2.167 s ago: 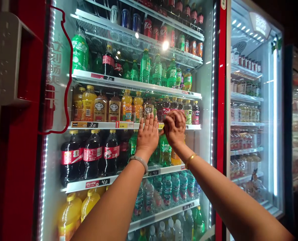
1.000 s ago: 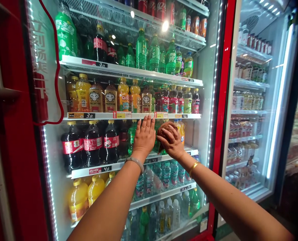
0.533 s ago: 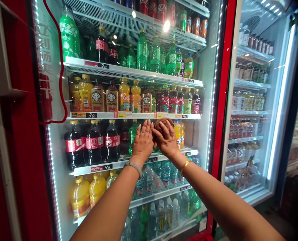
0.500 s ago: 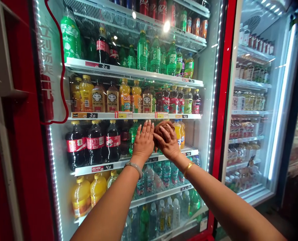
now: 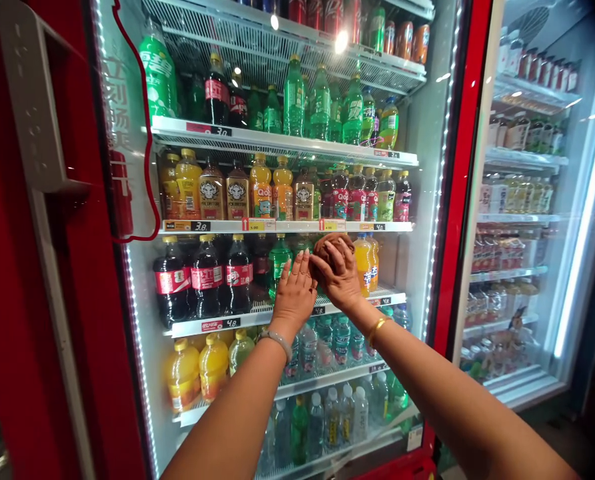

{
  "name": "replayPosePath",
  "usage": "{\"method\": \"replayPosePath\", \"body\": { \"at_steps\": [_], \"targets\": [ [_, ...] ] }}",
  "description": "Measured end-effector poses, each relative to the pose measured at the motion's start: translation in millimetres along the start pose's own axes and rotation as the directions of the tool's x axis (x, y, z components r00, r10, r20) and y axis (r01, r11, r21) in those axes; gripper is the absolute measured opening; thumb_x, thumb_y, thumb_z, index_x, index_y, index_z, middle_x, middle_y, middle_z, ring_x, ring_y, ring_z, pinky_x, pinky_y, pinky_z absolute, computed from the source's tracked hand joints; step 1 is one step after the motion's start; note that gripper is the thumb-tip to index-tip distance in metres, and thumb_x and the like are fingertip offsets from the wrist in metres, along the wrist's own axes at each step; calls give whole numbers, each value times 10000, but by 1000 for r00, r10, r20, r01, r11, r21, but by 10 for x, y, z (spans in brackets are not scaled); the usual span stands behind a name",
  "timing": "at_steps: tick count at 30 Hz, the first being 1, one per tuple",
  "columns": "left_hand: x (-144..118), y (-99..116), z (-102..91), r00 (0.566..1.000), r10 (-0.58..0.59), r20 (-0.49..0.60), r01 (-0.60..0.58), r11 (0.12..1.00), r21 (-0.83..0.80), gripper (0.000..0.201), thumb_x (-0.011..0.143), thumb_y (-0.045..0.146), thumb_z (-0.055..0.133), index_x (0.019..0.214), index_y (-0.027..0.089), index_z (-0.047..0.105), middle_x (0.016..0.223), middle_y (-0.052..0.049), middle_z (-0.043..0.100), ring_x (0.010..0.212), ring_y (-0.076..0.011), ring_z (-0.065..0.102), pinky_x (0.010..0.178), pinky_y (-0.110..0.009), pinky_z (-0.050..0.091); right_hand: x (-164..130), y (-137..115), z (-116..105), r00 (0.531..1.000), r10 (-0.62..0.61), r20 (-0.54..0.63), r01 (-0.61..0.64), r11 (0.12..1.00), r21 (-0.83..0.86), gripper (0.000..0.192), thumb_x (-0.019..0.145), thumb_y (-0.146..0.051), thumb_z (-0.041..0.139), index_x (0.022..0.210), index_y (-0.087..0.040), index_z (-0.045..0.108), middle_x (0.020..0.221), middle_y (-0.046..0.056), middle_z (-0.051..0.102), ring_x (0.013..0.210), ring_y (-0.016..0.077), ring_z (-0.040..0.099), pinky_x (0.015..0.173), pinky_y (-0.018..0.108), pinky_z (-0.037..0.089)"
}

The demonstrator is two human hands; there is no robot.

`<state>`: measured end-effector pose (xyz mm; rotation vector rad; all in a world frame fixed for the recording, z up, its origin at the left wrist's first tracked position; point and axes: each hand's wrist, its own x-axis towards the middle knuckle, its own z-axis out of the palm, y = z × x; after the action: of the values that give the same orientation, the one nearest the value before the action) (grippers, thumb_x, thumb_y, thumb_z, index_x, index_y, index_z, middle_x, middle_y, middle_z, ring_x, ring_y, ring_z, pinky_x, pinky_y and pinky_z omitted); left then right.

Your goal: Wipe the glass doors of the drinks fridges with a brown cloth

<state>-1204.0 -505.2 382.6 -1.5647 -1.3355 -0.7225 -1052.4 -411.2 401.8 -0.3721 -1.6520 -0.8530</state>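
Brown wad (image 5: 329,244): mostly covered by the right hand (image 5: 338,280); what it is cannot be told.
Green bottles (image 5: 279,259): partly hidden behind both hands.
Price tags (image 5: 216,325): too small to read.
Top shelf cans (image 5: 407,39): cut off by the upper edge.
Forearms: cut off at the bottom edge.

Single head view, close, facing glass fridge door (image 5: 417,200), angled slightly down

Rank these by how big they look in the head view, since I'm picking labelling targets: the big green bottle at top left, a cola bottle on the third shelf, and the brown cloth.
1. Big green bottle and cola bottle: look much alike, so no ranking.
2. Brown cloth, bunched in the right hand, clearly smallest.
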Motion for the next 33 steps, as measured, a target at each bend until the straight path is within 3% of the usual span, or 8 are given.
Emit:
{"method": "replayPosePath", "body": {
  "at_steps": [5, 8, 11, 13, 20, 24, 28, 33],
  "targets": [
    [-230, -28, 4, 1000, 20, 24, -20, 1000, -8, 805, 1045, 312, 475, 1665, 121, -1, 1736, -113, 135, 1637, -224, 113, 1374, -452, 102, -403, 326, -375, 988, -120, 96, 114, 992, 62, 392, 954, -257, 690, 1252, -513, 695, 1436, -49, 610, 1440, 224, 491, 1213, 492, 477],
    [-291, -10, 20, 1000, 4, 22, -3, 1000, -17, 744, 1054, 278, 444, 1668, 113, 57, 1732, -112, 157, 1637, -220, 112, 1374, -456, 93, -223, 391, -344, 999, 30, 34, -31, 999, 25, 359, 984, -264, 649, 1311, -407, 681, 1542, 26, 507, 1525, 270, 383, 1244, 553, 436],
    [-336, 20, 38, 999, -26, 22, 27, 999, -26, 697, 1052, 240, 421, 1667, 112, 118, 1724, -115, 189, 1637, -218, 119, 1373, -479, 102, -36, 152, -145, 980, 195, -37, -196, 981, -9, 387, 1004, -278, 609, 1388, -312, 631, 1644, 102, 355, 1597, 337, 228, 1264, 654, 369],
    [-418, 39, 44, 998, -48, 27, 49, 998, -30, 688, 1045, 227, 423, 1666, 113, 150, 1718, -115, 218, 1635, -224, 139, 1370, -487, 124, -100, -106, -69, 989, 149, 17, -149, 989, 18, 434, 1001, -260, 609, 1428, -337, 603, 1665, 83, 343, 1619, 336, 189, 1276, 648, 361],
    [-1252, 65, 39, 991, -122, 60, 124, 992, -25, 699, 1038, 201, 437, 1677, 172, 157, 1691, -110, 312, 1608, -232, 255, 1353, -478, 194, -1257, -399, -529, 971, -147, 187, 113, 977, 181, 459, 991, -197, 618, 1345, -488, 647, 1465, -60, 625, 1533, 191, 415, 1234, 498, 478],
    [-1655, 68, 62, 985, -144, 98, 148, 989, -33, 693, 1029, 207, 467, 1674, 173, 216, 1669, -119, 370, 1600, -241, 279, 1352, -475, 188, -1321, -296, -529, 983, 11, 181, -39, 988, 153, 469, 978, -148, 612, 1379, -386, 655, 1557, 38, 543, 1597, 282, 324, 1250, 577, 450],
    [-1789, 105, 93, 977, -167, 135, 174, 984, -42, 645, 1026, 200, 462, 1650, 134, 313, 1688, -149, 332, 1610, -266, 256, 1348, -506, 188, -1026, -703, -222, 971, 175, 165, -200, 969, 147, 540, 986, -144, 599, 1473, -377, 576, 1663, 47, 416, 1651, 311, 177, 1293, 637, 366],
    [-2072, 161, 35, 968, -181, 172, 192, 980, -44, 688, 1005, 160, 475, 1661, 113, 271, 1683, -172, 341, 1605, -281, 268, 1336, -530, 226, -1385, -1256, -302, 961, -120, 250, 40, 952, 303, 519, 1009, -126, 538, 1459, -380, 589, 1577, -17, 547, 1637, 217, 241, 1267, 485, 464]
  ]
}}
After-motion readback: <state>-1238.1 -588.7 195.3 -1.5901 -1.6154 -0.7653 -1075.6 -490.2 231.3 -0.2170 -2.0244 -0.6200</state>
